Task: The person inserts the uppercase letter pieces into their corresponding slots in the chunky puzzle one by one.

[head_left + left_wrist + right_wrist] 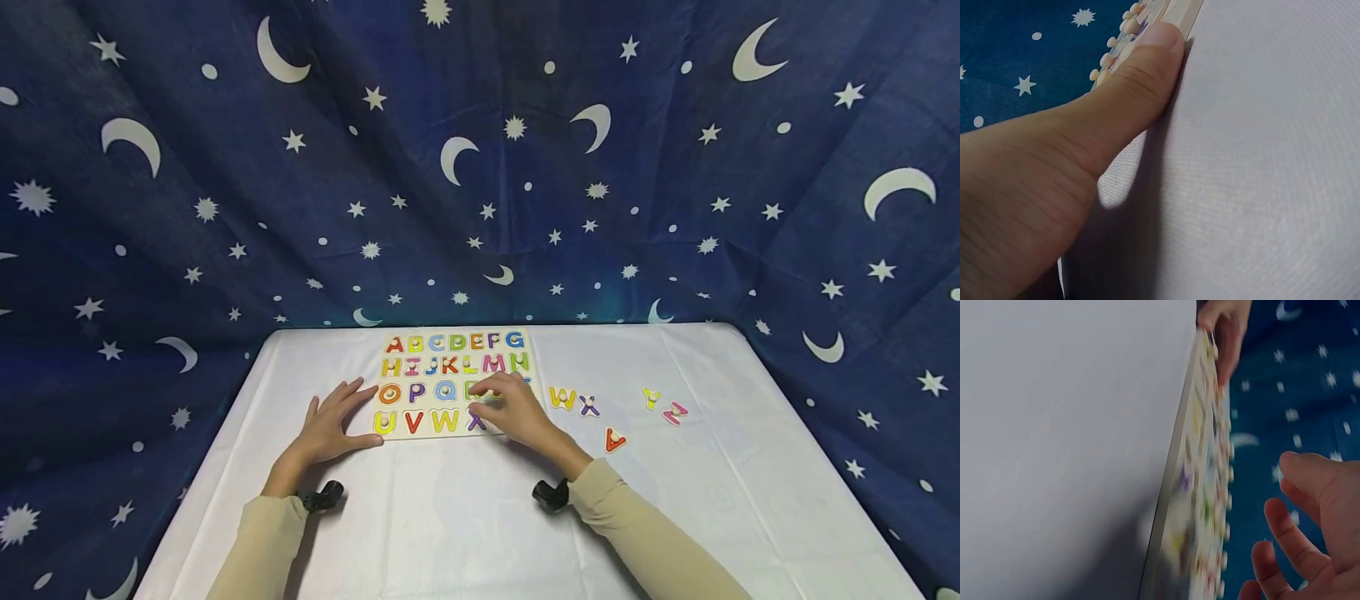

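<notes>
A wooden alphabet puzzle board (431, 437) lies on the table, most of its bright letter pieces with small knobs. My left hand (330, 429) is spread at the board's left side; its thumb (1141, 75) touches the front left corner. Over the right part of the board hovers my right hand (517, 412), fingers bent and apart. In the right wrist view nothing shows between those fingers (1291, 531). The V (414, 422), W (445, 421) and X (476, 422) places in the bottom row show no knobs. Some letters at the right are hidden under the right hand.
Right of the board lie a loose yellow W (562, 397), purple X (588, 406), yellow Y (650, 398), pink Z (675, 412) and a red V-shaped piece (615, 440). A white cloth covers the table (450, 517). Behind it hangs a dark blue curtain (420, 225) with moons and stars.
</notes>
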### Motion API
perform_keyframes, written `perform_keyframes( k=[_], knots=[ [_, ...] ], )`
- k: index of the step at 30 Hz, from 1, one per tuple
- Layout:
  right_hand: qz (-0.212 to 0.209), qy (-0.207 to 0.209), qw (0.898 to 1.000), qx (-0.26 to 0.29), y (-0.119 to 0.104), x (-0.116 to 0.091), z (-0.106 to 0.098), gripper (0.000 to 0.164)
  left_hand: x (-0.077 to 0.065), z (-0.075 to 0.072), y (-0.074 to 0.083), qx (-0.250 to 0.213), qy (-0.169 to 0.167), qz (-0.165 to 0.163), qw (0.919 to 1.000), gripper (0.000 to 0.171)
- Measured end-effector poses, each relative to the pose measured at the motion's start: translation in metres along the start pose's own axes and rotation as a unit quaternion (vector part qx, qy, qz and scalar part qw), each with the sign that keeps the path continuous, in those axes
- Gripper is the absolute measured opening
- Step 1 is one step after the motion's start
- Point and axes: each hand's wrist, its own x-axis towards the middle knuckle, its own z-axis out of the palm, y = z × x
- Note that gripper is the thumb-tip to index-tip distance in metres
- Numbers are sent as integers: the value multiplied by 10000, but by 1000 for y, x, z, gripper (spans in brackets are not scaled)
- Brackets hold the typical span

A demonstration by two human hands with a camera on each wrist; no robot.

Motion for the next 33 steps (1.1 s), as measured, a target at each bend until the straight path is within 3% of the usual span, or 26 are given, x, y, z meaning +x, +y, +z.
perform_keyframes(
  k=[8,15,23,33],
  knots=[
    [188,568,9967,-544,45,-58,-70,23,2,1,1,-22,-31,25,10000,97],
    [562,751,9915,-896,74,-105,-112,24,0,-1,2,-50,-49,9,10000,97],
    [540,777,9875,-1257,98,-142,-126,27,2,-1,3,-44,-74,9,10000,97],
    [543,970,9863,-1221,104,-148,-124,24,3,2,-1,-6,-63,-3,10000,97]
  ],
)
